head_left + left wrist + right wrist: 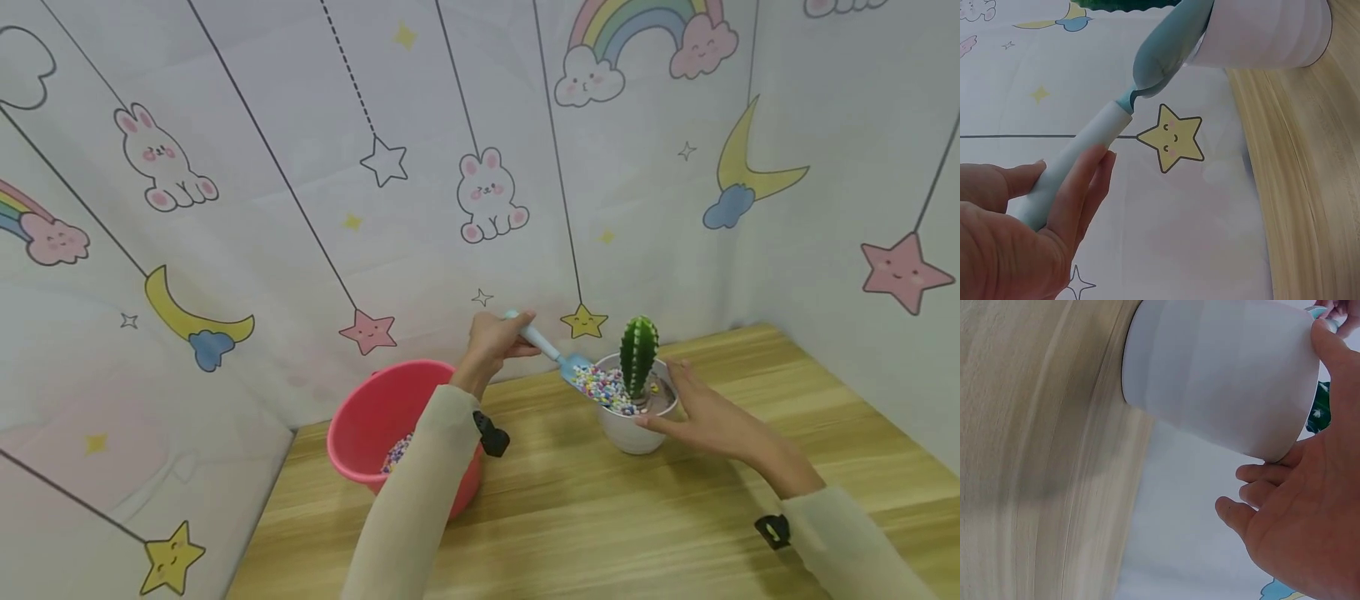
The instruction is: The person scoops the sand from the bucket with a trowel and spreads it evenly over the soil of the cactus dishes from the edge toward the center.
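Note:
My left hand [495, 340] grips the pale blue handle of a small trowel [1063, 172], thumb on one side and fingers on the other. Heaped with multicoloured beads [600, 383], the trowel's blade tilts down over the rim of a white flower pot [633, 433]. A green cactus [639, 354] with pale spines stands upright in that pot. My right hand [705, 417] holds the pot at its right side, thumb at the near rim and fingers around the far side. In the right wrist view the pot's smooth wall [1222, 375] hides the beads.
A red bucket [348, 442] with more beads [395, 454] inside stands on the left of the wooden table [570, 533], partly behind my left sleeve. Behind the table hangs a pale cloth [300, 200] printed with rabbits, stars and moons.

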`<act>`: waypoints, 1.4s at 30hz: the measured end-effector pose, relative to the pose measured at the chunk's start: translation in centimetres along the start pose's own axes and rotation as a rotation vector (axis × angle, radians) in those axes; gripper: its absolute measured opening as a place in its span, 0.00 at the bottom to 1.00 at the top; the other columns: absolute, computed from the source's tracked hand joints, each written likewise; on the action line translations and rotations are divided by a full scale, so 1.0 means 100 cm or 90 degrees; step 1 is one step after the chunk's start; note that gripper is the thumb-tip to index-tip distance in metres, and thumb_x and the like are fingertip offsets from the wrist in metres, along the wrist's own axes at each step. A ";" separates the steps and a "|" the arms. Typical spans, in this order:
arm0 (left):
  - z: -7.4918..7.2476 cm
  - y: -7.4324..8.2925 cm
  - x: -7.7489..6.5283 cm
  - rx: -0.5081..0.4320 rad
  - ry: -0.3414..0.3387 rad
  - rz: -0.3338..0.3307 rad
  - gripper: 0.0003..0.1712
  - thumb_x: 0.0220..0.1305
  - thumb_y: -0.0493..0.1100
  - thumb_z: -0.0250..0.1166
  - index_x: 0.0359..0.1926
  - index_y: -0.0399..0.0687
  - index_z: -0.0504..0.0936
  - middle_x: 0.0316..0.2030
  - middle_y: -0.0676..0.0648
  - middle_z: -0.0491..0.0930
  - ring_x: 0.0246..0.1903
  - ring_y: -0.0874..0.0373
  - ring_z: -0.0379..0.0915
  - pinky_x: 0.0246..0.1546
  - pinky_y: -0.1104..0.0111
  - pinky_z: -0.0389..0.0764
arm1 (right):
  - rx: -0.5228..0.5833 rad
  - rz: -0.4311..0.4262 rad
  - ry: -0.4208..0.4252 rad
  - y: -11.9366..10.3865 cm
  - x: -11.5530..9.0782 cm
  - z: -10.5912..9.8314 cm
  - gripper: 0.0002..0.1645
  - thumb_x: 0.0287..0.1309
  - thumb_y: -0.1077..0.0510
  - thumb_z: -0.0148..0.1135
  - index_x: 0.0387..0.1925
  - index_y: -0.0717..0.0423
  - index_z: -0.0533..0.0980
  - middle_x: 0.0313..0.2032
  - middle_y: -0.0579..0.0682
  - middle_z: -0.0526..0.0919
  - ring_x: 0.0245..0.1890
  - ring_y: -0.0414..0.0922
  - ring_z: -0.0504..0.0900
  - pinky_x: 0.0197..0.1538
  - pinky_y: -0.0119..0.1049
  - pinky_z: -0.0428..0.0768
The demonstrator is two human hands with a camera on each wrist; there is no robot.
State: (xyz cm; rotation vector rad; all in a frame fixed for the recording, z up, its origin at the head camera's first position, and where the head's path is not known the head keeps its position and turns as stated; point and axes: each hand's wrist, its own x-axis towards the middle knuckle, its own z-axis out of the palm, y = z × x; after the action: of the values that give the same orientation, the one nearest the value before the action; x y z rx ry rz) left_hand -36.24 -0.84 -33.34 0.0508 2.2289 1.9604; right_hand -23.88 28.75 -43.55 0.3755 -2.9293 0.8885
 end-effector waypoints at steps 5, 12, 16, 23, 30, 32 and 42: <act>0.004 0.004 -0.004 0.034 0.016 0.028 0.16 0.73 0.45 0.69 0.43 0.32 0.82 0.33 0.34 0.90 0.30 0.48 0.92 0.43 0.57 0.93 | -0.002 -0.001 0.004 0.001 0.001 0.000 0.68 0.64 0.29 0.65 0.81 0.70 0.45 0.78 0.81 0.44 0.78 0.80 0.48 0.77 0.76 0.56; 0.011 0.009 -0.010 0.071 0.046 0.059 0.17 0.71 0.46 0.71 0.42 0.31 0.85 0.29 0.37 0.89 0.27 0.50 0.92 0.38 0.61 0.93 | 0.001 0.002 0.002 0.001 0.001 0.000 0.69 0.65 0.29 0.65 0.81 0.71 0.45 0.78 0.81 0.44 0.78 0.79 0.49 0.77 0.76 0.56; 0.015 0.009 -0.014 0.101 0.054 0.064 0.19 0.70 0.47 0.71 0.41 0.30 0.85 0.27 0.40 0.88 0.27 0.51 0.92 0.38 0.61 0.93 | 0.002 0.001 0.000 0.002 -0.001 0.002 0.69 0.64 0.29 0.65 0.81 0.72 0.44 0.78 0.82 0.44 0.77 0.80 0.49 0.76 0.77 0.57; 0.022 0.014 -0.019 0.155 0.080 0.091 0.19 0.70 0.49 0.71 0.34 0.36 0.83 0.21 0.46 0.84 0.19 0.59 0.87 0.39 0.60 0.93 | -0.004 0.007 -0.004 0.002 -0.002 0.002 0.70 0.65 0.28 0.64 0.81 0.72 0.43 0.78 0.81 0.42 0.77 0.80 0.49 0.76 0.77 0.57; 0.031 0.021 -0.025 0.191 0.099 0.126 0.21 0.69 0.51 0.72 0.29 0.37 0.83 0.18 0.48 0.81 0.18 0.59 0.87 0.29 0.69 0.91 | 0.001 0.012 -0.008 0.002 -0.001 0.000 0.71 0.65 0.28 0.64 0.80 0.74 0.42 0.79 0.80 0.43 0.77 0.79 0.50 0.76 0.76 0.58; 0.033 0.022 -0.026 0.199 0.103 0.131 0.21 0.69 0.51 0.73 0.30 0.36 0.84 0.19 0.46 0.82 0.19 0.56 0.88 0.26 0.71 0.90 | 0.002 0.013 -0.011 0.002 -0.001 0.000 0.71 0.65 0.28 0.64 0.80 0.75 0.42 0.79 0.81 0.43 0.77 0.80 0.50 0.76 0.76 0.58; 0.037 0.024 -0.029 0.231 0.117 0.157 0.21 0.69 0.52 0.73 0.28 0.38 0.84 0.19 0.43 0.85 0.23 0.49 0.90 0.20 0.75 0.86 | 0.013 0.013 -0.010 0.002 0.001 0.001 0.71 0.65 0.28 0.64 0.80 0.76 0.42 0.78 0.81 0.43 0.77 0.80 0.51 0.75 0.77 0.59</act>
State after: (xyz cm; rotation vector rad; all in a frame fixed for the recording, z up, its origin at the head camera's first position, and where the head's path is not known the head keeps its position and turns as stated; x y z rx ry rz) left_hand -33.07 2.72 -31.16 0.2092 2.7950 1.6980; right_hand -24.06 28.82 -43.75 0.3557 -2.9465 0.9225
